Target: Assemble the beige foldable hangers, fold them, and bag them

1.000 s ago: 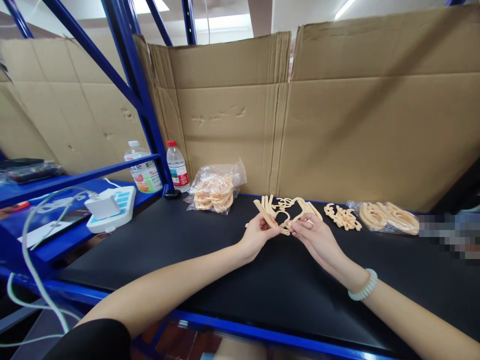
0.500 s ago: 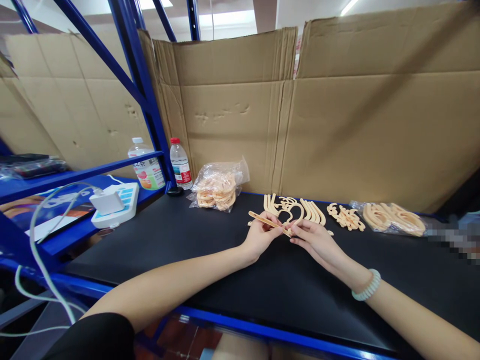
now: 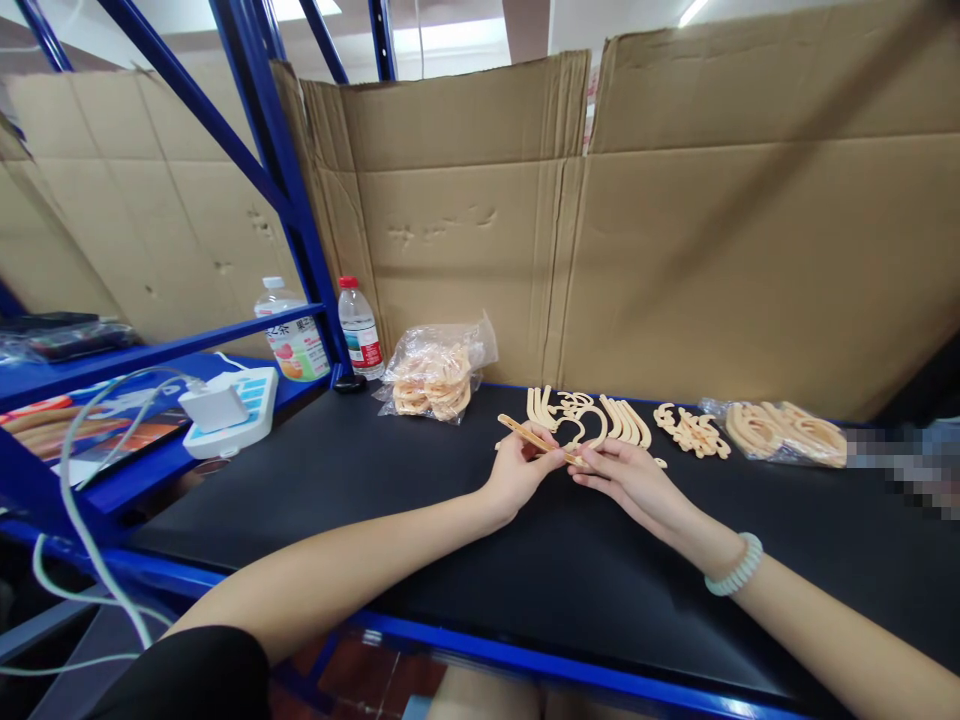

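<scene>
My left hand is closed around a thin, flat wooden strip, which slants from upper left down toward my other hand. At the strip's lower right end, the fingers of my right hand pinch together; whether they grip the strip itself or a small piece at its end is hidden. Just behind the hands lie curved wooden strips, a ring-shaped wooden piece and small scroll-shaped pieces. A heap of little curly wooden pieces sits farther right.
On the black tabletop stand a bagged stack of wooden pieces and a red-capped bottle. Another bag of wooden pieces lies at right. Cardboard walls the back. A power strip with cables is left, beside a blue frame.
My right hand has shifted slightly left and up along the strip's lower end. The strip has turned a little in my left hand, showing more of its edge.
</scene>
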`<state>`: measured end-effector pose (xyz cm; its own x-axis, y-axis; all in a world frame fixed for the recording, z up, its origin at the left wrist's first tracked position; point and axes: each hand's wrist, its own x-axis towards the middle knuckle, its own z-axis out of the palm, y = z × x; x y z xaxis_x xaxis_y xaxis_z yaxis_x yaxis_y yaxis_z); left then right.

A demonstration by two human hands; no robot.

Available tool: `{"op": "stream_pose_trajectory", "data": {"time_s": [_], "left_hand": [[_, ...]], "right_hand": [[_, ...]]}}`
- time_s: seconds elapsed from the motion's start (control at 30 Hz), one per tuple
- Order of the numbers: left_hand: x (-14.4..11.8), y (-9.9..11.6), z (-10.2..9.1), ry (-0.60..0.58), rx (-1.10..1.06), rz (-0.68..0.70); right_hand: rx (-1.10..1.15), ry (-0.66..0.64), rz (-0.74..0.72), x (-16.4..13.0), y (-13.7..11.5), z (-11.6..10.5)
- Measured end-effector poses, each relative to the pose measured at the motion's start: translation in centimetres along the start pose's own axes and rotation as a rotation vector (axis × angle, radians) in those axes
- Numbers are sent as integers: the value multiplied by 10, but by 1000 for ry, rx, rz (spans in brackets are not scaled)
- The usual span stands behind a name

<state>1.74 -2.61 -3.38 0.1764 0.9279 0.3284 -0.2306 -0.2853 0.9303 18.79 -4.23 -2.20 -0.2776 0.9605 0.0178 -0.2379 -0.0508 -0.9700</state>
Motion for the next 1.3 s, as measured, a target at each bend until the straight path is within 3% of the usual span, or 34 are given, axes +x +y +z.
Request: {"op": "stream_pose_trajectory", "data": {"time_s": [0.57,1.3], "left_hand": [[-2,1,3,-33,64,-17],[-4,1,5,-54,117,-45]], "right_hand": [[-6,90,19,0,2,2],[-183,238,-113,4,12,11]]}}
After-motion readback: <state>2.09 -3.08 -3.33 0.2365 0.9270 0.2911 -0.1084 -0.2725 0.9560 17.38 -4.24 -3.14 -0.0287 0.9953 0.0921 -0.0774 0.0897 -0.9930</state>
